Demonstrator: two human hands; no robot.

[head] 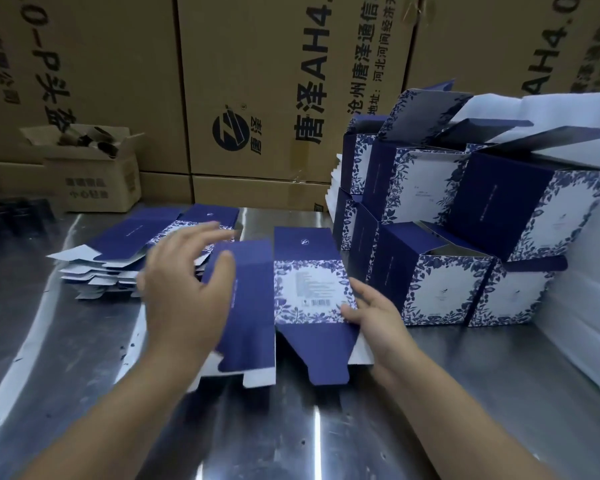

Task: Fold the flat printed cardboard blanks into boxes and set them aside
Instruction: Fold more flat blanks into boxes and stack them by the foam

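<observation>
On the surface (291, 427): one blank (309, 292), right hand (378, 323) pinching its edge, left hand (184, 289) spread loose over it; one stack of blanks (136, 237); about seven folded boxes (440, 289).

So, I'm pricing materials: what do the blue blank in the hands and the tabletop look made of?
The blank: thin printed cardboard, matte navy outside, plain white underside showing at its flaps. The tabletop: probably stainless steel, judging by bright streaky reflections.

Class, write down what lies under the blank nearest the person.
The metal table shows around the blank; the patch directly beneath is covered by the card.
</observation>
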